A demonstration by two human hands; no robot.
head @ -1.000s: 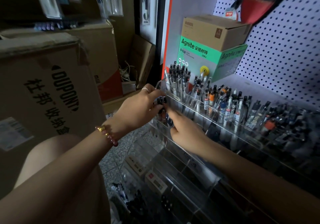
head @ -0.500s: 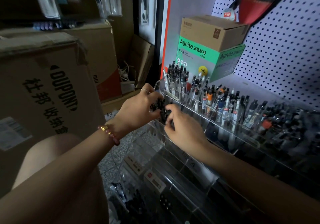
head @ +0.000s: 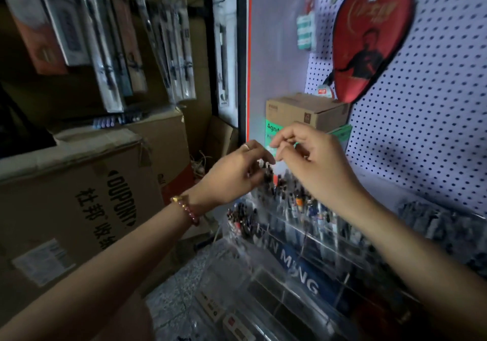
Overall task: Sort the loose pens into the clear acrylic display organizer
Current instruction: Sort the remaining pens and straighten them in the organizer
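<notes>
My left hand [head: 234, 176] fingers curled round dark pens [head: 267, 174], right hand [head: 316, 163] just beside, fingers curled, hold I cannot tell, acrylic organizer [head: 245, 261] below both

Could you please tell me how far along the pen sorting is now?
Done: the upper tiers of the clear acrylic tiered organizer already hold rows of upright pens. In hand: the left hand grips a small bundle of dark pens; the right hand hovers beside it, whether pinching anything is too blurred to tell. Left: that bundle, and the lower front compartments look largely unfilled.
</notes>
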